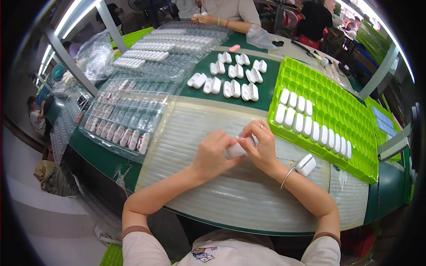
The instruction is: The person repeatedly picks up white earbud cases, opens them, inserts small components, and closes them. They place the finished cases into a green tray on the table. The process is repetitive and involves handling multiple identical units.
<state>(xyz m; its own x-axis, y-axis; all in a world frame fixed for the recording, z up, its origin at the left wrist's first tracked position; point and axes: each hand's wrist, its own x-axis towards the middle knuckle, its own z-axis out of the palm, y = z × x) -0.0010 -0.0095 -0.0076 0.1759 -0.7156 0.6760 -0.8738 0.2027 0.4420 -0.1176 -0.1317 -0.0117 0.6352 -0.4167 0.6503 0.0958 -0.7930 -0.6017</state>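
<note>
In front of me, over the padded mat, my left hand (pixel 214 154) and my right hand (pixel 262 148) are both closed on a small white earbud charging case (pixel 236 150). My left fingers grip its left side, and my right thumb and fingers are on its upper right. The hands cover much of it, so I cannot tell whether its lid is raised. Beside my right wrist, which wears a bangle, another white case (pixel 305 165) rests on the mat. Farther off, several white cases with raised lids (pixel 231 88) stand in rows on the green table surface.
At right lies a lime-green compartment tray (pixel 310 145), with white cases (pixel 306 126) in its nearer left pockets. A clear plastic tray (pixel 133 117) of white-and-red parts is at left. Stacked clear trays (pixel 177 53) of white pieces lie behind it. Across the table sits a person (pixel 230 15).
</note>
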